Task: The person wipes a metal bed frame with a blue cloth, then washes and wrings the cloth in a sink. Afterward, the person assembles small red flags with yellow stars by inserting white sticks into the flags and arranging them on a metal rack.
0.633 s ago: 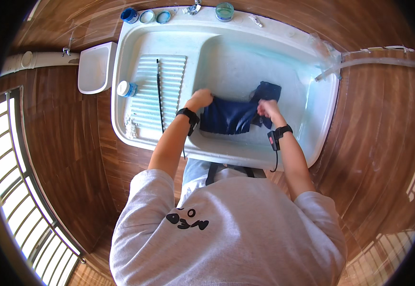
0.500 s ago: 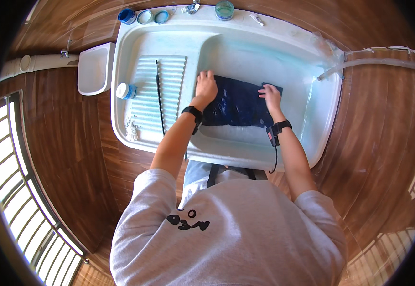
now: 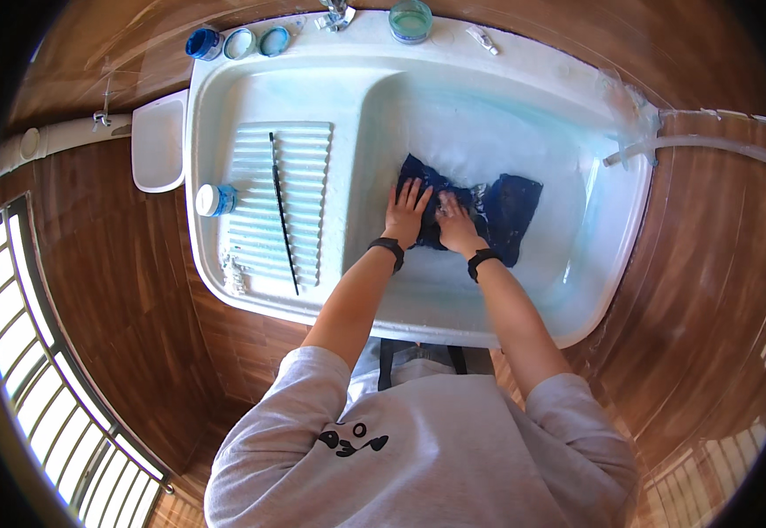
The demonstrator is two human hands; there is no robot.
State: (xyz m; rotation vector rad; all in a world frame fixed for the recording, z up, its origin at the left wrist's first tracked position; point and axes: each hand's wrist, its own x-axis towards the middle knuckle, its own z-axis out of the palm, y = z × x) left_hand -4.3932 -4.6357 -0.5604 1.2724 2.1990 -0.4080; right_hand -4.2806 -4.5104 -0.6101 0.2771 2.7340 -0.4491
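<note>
A wet, dark blue cloth (image 3: 513, 216) lies bunched in the deep right basin of a white laundry sink (image 3: 361, 176), its right part spread flatter than its creased middle. My left hand (image 3: 407, 218) rests palm down on the cloth's left part, fingers spread. Close beside it, my right hand (image 3: 459, 229) presses on the middle with its fingers apart. Neither hand grips the fabric, and the part under my palms is hidden. Shallow water with a bluish tint seems to surround the cloth.
On the ribbed washboard (image 3: 251, 202) at left lie a thin black stick (image 3: 280, 211) and a white-lidded jar (image 3: 216, 200). Along the back ledge stand a blue jar (image 3: 203, 44), a glass jar (image 3: 410, 22), a tap (image 3: 336, 16) and a small tube (image 3: 482, 40). A hose (image 3: 718, 145) enters at right.
The cloth has gone from a flat rectangle to a bunched shape farther right. Both hands have left its two ends and come together on it, fingers spread. The view has shifted slightly.
</note>
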